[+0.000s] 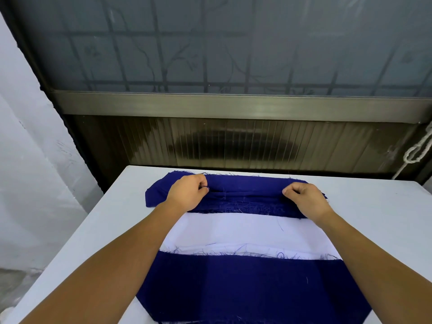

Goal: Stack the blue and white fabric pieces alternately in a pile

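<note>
Both my hands, left hand (187,191) and right hand (304,197), pinch the top blue piece (243,195); looks limp, frays, so I'd grip corners.

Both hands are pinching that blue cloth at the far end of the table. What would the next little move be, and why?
Probably lift that blue piece and draw it toward the near pile. The left hand and right hand each pinch its top layer, and white cloth lies bare in the middle, so blue seems due next.
</note>
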